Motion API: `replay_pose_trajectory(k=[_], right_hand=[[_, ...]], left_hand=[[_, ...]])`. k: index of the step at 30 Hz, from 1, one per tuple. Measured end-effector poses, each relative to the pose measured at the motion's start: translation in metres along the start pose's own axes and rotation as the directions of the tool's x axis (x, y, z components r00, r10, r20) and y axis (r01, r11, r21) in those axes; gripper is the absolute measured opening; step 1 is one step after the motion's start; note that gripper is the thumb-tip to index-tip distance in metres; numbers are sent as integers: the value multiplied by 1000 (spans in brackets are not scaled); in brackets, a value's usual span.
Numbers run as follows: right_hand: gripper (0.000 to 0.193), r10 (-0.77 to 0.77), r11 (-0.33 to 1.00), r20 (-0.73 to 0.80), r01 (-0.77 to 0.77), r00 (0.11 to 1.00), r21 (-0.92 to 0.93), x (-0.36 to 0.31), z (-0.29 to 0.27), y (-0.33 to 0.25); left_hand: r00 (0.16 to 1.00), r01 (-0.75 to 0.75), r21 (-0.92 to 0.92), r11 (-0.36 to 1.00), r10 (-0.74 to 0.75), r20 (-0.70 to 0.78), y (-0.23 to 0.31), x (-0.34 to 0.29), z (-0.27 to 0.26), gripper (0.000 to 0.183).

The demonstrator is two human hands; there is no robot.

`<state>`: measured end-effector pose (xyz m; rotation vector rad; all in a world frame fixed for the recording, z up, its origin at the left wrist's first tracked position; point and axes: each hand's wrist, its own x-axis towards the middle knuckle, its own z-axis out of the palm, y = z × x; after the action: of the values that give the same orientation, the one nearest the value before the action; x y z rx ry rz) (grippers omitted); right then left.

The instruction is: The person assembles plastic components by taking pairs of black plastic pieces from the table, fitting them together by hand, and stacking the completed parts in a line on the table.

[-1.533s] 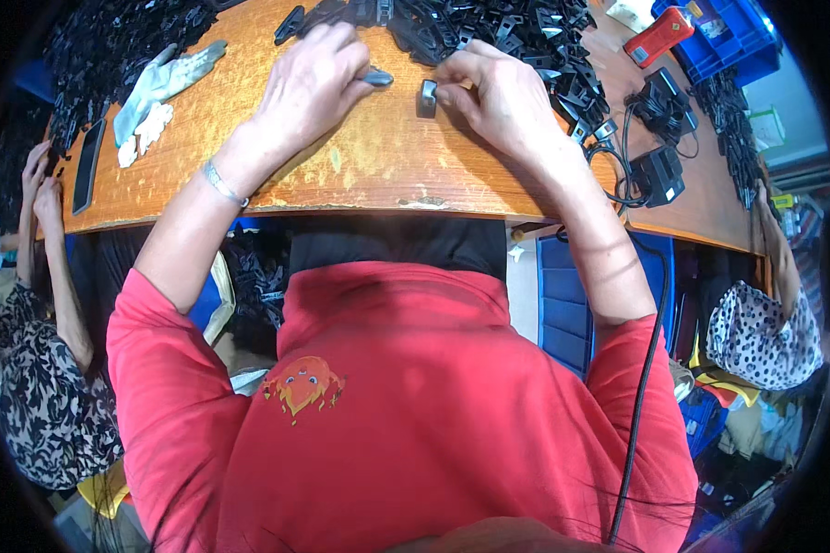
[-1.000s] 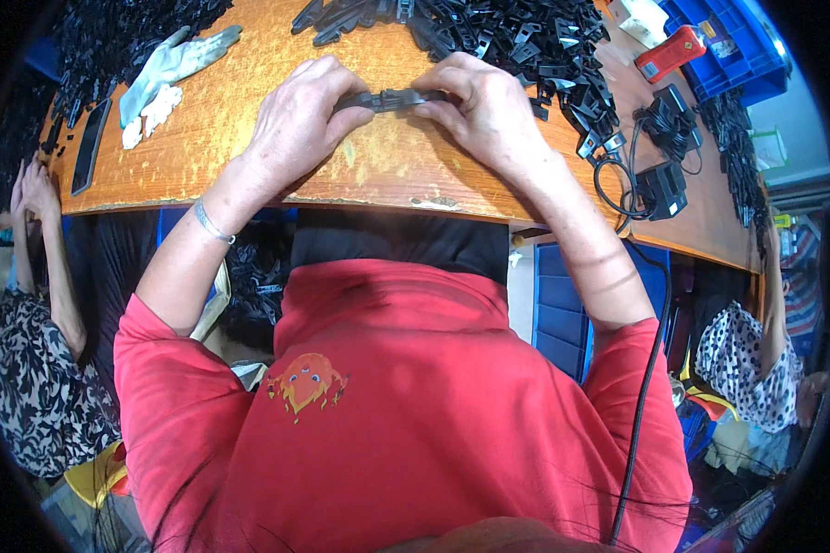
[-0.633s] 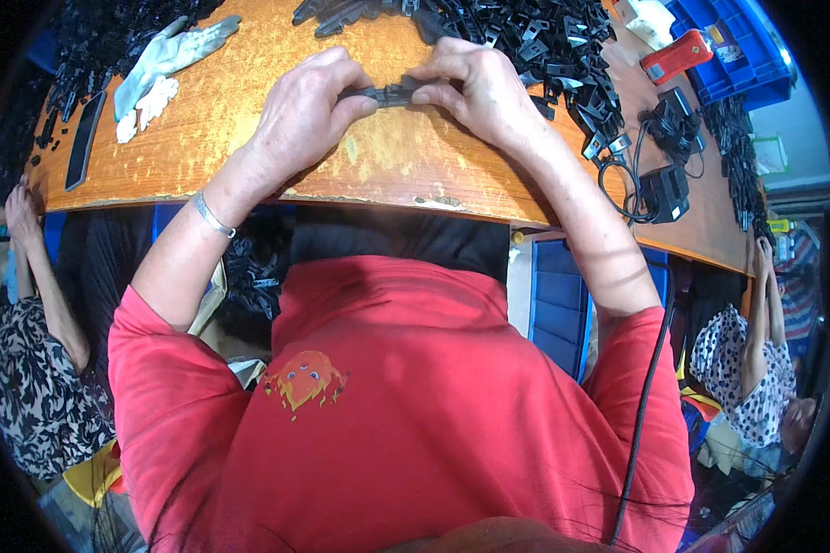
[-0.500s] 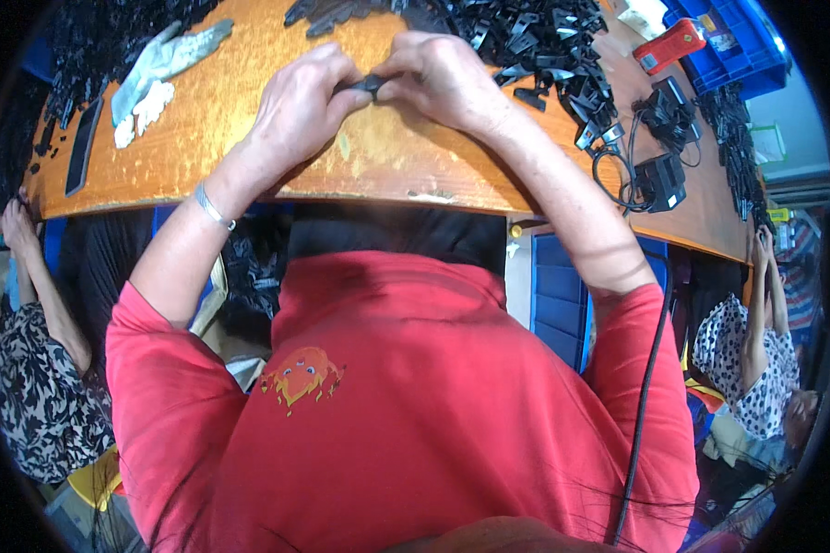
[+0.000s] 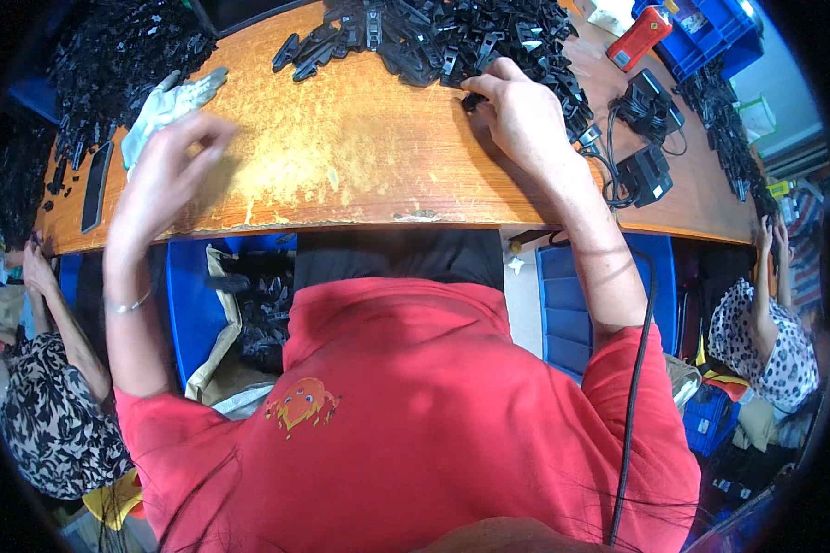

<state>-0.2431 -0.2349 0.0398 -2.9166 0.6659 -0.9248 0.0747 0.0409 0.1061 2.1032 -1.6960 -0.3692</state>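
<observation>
My left arm comes up from the lower left with the elbow bent, and my left hand (image 5: 168,175) hangs over the left side of the counter (image 5: 341,175), its palm turned inward; it is blurred, but the thumb and curled fingers stand apart, with a gap between them and nothing I can make out inside. A thin silvery bracelet (image 5: 133,302) circles that wrist. My right forearm slants up and inward, the wrist slightly bent, and my right hand (image 5: 528,120) has its forefinger and thumb pinched on a small black piece (image 5: 472,102) at the near edge of the heap of black parts (image 5: 516,41). Those parts look hard and smooth, angular and clip-like, some catching bright glints; slimmer, elongated ones (image 5: 318,55) lie toward the far middle. The wood of the counter is orange-brown, its varnish worn into pale, scuffed patches, with a chipped front edge. Just beyond my left hand lies a limp, greyish fabric glove (image 5: 166,103), partly covered by my fingers, and near it a flat, dark, rectangular phone (image 5: 96,189).
</observation>
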Motion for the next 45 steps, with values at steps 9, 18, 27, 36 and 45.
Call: replay_pose_trajectory(k=[9,18,27,36,45], right_hand=[[19,-5,989,114,22,994,-148,7,9,13],[29,49,981,-48,-39,998,191,8,9,3],[20,152,834,43,-151,987,531,-14,18,-26],[25,27,988,116,-44,993,147,-20,5,-37],[26,36,994,205,-55,978,89,-12,1,-37]], left_hand=[[767,-464,411,785,588,-258,50,156,111,35],[755,-510,447,735,632,-177,46,161,117,21],[776,-534,270,801,591,-219,49,116,96,27],[687,-567,345,748,661,-302,47,112,110,23],[875,-410,194,891,444,-193,44,69,107,18]])
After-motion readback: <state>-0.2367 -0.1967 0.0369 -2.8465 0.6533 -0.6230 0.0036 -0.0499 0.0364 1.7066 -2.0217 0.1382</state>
